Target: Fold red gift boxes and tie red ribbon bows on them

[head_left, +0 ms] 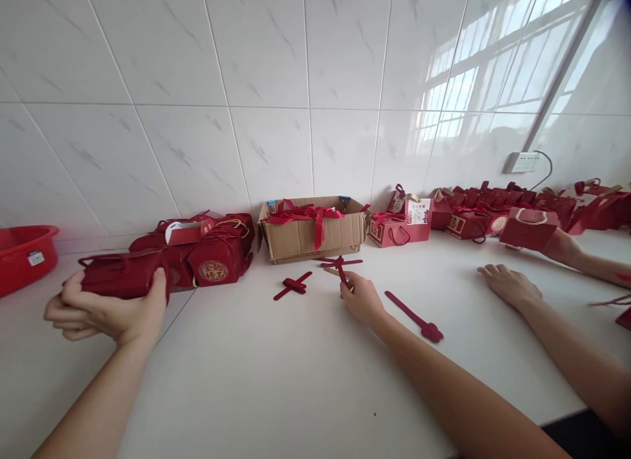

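Observation:
At the left, my left hand (106, 314) grips a dark red gift box (123, 275) with a small handle on top, fingers under it and thumb on its side. Near the middle of the table, my right hand (362, 298) has its fingers closed on a dark red strap (341, 269); a gold-coloured pointed strip shows beside it. Two crossed dark red straps (294, 286) lie left of that hand. To its right rests a single long strap (414, 316) with a flower-shaped end.
Red gift boxes (217, 255) stand behind my left hand, near a red basin (24, 255). A cardboard box (315, 232) with red ribbons sits against the tiled wall. At right, a co-worker's hands (510, 285) are beside a red bag (530, 227) and several more boxes.

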Tool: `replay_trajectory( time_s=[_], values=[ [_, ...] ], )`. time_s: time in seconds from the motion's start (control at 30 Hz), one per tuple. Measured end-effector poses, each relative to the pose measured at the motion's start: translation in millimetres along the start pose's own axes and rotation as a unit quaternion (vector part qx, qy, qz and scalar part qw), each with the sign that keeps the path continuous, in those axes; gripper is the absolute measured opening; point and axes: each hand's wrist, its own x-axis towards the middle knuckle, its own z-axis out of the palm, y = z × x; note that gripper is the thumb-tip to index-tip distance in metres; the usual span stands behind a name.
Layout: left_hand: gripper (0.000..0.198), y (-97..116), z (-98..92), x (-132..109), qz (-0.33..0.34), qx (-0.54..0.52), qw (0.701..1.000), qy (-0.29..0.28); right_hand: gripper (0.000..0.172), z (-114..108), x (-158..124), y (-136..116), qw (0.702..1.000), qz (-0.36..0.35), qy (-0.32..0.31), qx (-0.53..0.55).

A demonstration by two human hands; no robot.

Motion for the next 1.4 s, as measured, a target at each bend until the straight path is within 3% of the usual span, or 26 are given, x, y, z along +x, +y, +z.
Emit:
replay_trajectory(
  time_s=[0.1,0.17,0.23,0.3,0.37,0.43,0.5,0.57,0.7,0.83,0.93,1.03,1.13,1.2,1.33,1.4],
  values=[
    [0.094,22,0.3,-3,0.116,-0.007,0.99,0.08,0.037,2,2,1,1.0,0.002,0.008,0.007],
    [0.099,41,3.3,-15,0.21,-0.058,0.973,0.075,0.036,3,2,2,1.0,0.001,0.009,0.013],
    [0.099,58,7.0,-34,0.28,-0.12,0.952,0.033,0.037,4,2,3,1.0,0.0,0.013,0.018],
    [0.094,72,9.7,-59,0.292,-0.182,0.937,-0.065,0.039,4,2,4,0.999,0.004,0.031,0.021],
    [0.082,82,10.8,-84,0.246,-0.249,0.904,-0.246,0.042,3,2,4,0.998,0.011,0.067,0.019],
    [0.075,87,10.9,-104,0.161,-0.299,0.814,-0.472,0.044,1,4,4,0.994,0.018,0.105,0.02],
    [0.08,88,10.8,-115,0.082,-0.323,0.73,-0.596,0.042,0,5,3,0.992,0.01,0.125,0.031],
    [0.092,85,10.9,-119,0.044,-0.337,0.697,-0.632,0.04,-1,5,-1,0.991,-0.015,0.12,0.053],
    [0.106,80,11.1,-119,0.066,-0.373,0.671,-0.637,0.038,-1,-4,-14,0.988,-0.088,0.078,0.095],
    [0.087,80,11.6,-118,0.073,-0.371,0.68,-0.628,0.043,-5,-17,-24,0.969,-0.183,-0.036,0.162],
    [0.08,80,12.3,-116,0.049,-0.393,0.68,-0.617,0.05,-8,-23,-26,0.954,-0.231,-0.111,0.155],
    [0.081,79,11.7,-113,0.032,-0.417,0.666,-0.618,0.059,-8,-24,-26,0.955,-0.237,-0.129,0.126],
    [0.082,81,9.5,-109,0.045,-0.412,0.67,-0.616,0.052,-8,-23,-26,0.955,-0.24,-0.125,0.124],
    [0.076,83,8.2,-106,0.054,-0.39,0.689,-0.609,0.048,-8,-22,-26,0.956,-0.242,-0.116,0.121],
    [0.053,83,7.5,-100,0.058,-0.295,0.764,-0.571,0.043,-7,-21,-27,0.957,-0.252,-0.098,0.108],
    [0.045,81,8.1,-98,0.057,-0.268,0.787,-0.553,0.041,-6,-21,-27,0.956,-0.258,-0.094,0.101]
  ],
)
